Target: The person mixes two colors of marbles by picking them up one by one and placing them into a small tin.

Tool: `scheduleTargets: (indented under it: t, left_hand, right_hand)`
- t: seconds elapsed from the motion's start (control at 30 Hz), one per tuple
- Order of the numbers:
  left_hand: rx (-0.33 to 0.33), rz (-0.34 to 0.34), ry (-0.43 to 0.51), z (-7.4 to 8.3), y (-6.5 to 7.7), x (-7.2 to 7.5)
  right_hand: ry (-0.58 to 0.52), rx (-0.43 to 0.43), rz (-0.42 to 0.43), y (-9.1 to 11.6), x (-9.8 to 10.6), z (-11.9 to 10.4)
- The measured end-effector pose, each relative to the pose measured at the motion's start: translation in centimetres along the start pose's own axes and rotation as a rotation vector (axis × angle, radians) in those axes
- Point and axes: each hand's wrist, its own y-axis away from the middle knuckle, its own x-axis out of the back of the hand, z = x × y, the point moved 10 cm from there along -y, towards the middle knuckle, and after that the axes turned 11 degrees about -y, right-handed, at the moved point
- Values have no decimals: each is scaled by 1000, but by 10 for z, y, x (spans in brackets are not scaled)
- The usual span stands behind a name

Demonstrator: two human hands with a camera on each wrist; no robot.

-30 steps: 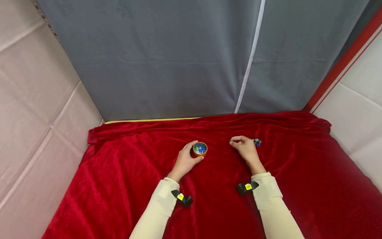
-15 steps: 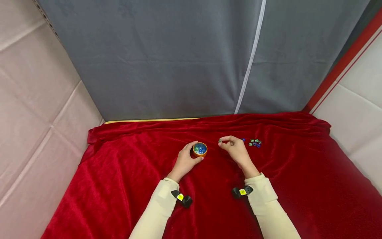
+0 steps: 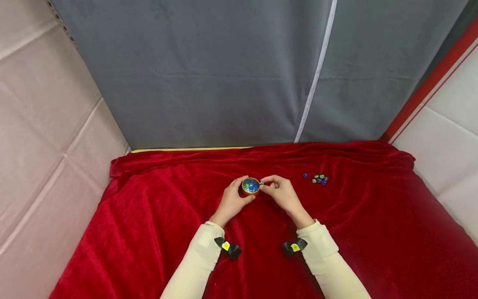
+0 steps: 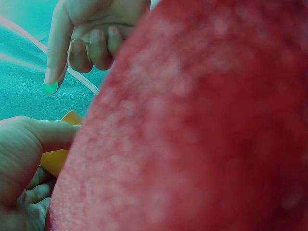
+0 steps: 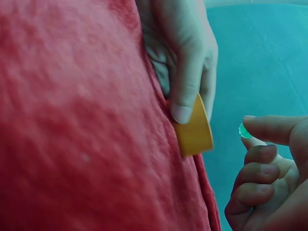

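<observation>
I judge filling part-done: left hand [image 3: 232,202] curled round squat orange cup [image 5: 196,135] on red velvet cloth [image 3: 168,220], glassy blue and green beads [image 3: 251,188] inside, right hand [image 3: 282,193] pinching a translucent green bead [image 5: 244,131] by its rim, loose blue and green beads [image 3: 319,180] left.

The right hand [image 3: 282,194] carries a green glass marble [image 5: 244,131] toward nine o'clock, from beside the loose marbles [image 3: 319,180] to near the three-o'clock rim of the orange bowl [image 3: 251,194]
</observation>
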Motion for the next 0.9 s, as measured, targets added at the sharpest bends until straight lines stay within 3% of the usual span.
scheduleTargets:
  t: [0.5, 0.9]
  left_hand:
    - [3, 1, -11, 0, 1, -1]
    - [-12, 4, -24, 0, 0, 0]
  right_hand:
    - [44, 44, -6, -3, -25, 4]
    - [56, 26, 5, -8, -27, 8]
